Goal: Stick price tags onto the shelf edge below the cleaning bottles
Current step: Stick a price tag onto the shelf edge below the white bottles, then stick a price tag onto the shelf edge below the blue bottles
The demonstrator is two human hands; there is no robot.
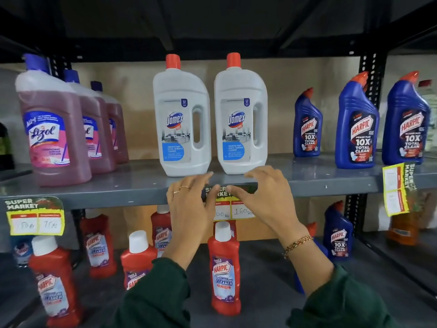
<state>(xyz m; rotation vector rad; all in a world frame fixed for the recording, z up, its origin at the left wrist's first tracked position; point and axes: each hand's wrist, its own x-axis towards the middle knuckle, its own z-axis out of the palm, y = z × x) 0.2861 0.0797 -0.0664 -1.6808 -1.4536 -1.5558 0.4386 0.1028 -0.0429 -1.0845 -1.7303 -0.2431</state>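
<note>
Flatly, both hands (231, 200) press paper tag (233, 208) against metal shelf edge (118, 195).

The left hand (189, 200) covers the left part of the middle price tag (233, 208), so its first figure reads only "00", and the right hand (262, 197) hides the end of "160". On the left price tag (35, 216) the handwriting is too faint to read for sure. The right price tag (397, 188) hangs turned sideways, its print too small to make out. The frame's bottom edge cuts off both green sleeves (153, 294).
</note>
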